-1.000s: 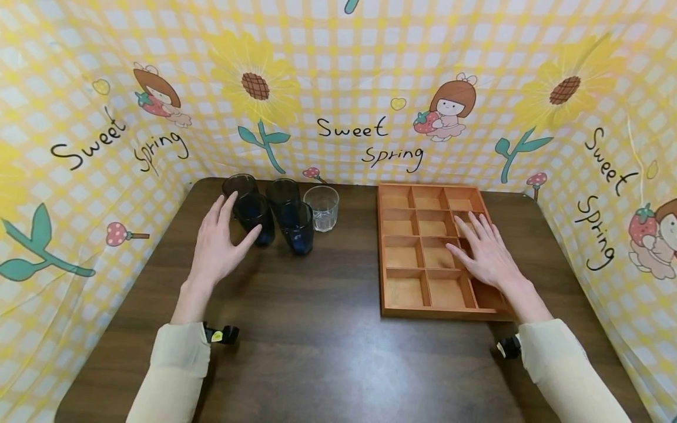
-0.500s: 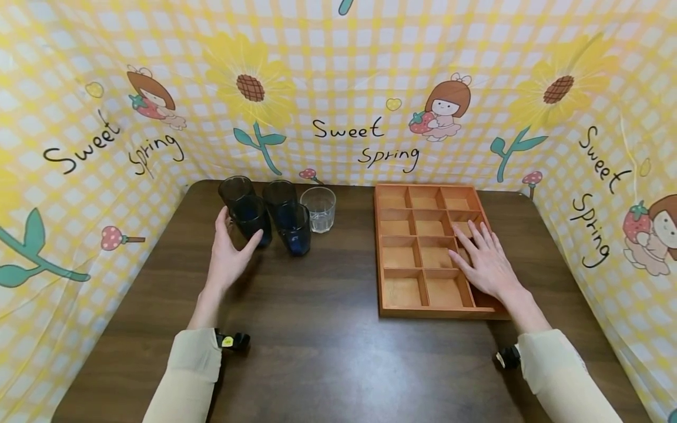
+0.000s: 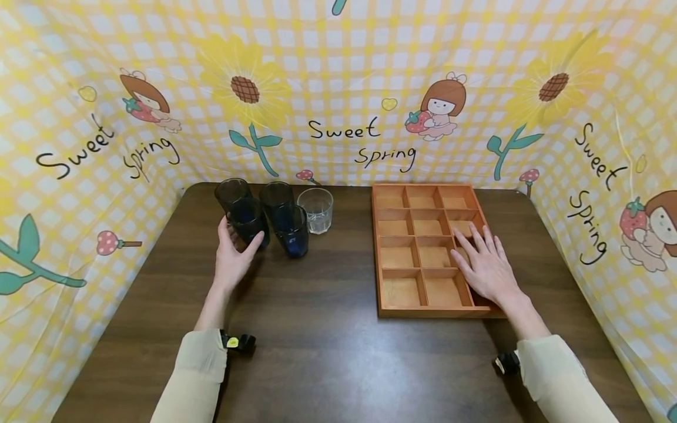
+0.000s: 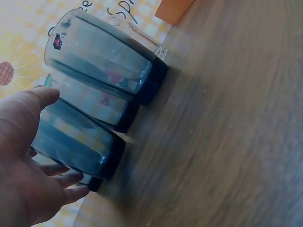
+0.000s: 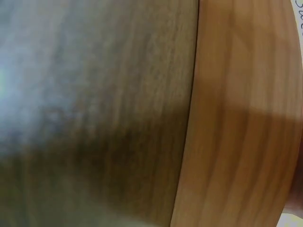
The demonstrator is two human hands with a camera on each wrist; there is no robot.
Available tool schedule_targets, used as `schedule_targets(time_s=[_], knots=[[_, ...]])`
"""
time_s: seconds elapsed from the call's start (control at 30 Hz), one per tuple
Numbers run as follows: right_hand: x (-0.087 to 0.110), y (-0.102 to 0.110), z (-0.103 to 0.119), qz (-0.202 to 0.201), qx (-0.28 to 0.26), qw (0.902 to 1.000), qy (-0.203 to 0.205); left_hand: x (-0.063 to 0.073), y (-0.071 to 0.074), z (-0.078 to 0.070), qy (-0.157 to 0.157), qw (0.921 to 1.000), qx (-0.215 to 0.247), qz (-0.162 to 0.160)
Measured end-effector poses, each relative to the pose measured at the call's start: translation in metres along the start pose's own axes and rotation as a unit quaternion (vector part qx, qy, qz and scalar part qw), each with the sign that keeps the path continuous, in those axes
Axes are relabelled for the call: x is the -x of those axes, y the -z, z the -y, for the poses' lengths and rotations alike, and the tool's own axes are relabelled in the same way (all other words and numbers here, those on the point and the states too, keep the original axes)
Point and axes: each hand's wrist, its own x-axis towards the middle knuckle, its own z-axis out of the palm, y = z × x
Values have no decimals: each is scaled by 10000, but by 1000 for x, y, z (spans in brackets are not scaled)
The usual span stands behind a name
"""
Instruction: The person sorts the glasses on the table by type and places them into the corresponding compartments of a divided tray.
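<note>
In the head view, my left hand (image 3: 231, 258) is round the near-left dark blue glass (image 3: 247, 218), thumb on its right and fingers on its left. The left wrist view shows that tinted glass (image 4: 80, 139) between the thumb (image 4: 46, 96) and the fingers, upright on the table among several matching glasses. My right hand (image 3: 489, 271) lies with fingers spread over the right column of a wooden divided box (image 3: 441, 313). Only the box's outer wall (image 5: 236, 118) and the tabletop show in the right wrist view; the right hand is almost wholly out of it.
A clear glass (image 3: 319, 212) stands right of the blue ones, which are packed close: a rear pair (image 3: 277, 197) and another in front (image 3: 295, 232). The dark wood table (image 3: 317, 341) ends at a checked yellow cloth (image 3: 344, 88) behind and at both sides.
My left hand has moved rightward and closed in from the left of the near-left blue glass to round it. The right hand stays on the box, shifting barely. The view has drifted slightly.
</note>
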Motion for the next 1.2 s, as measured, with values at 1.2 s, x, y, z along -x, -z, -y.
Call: schedule_targets(time_s=[1.2], knots=[[8, -10, -1, -295, 313, 9991, 20, -10, -23, 7, 779, 9924, 356, -879]])
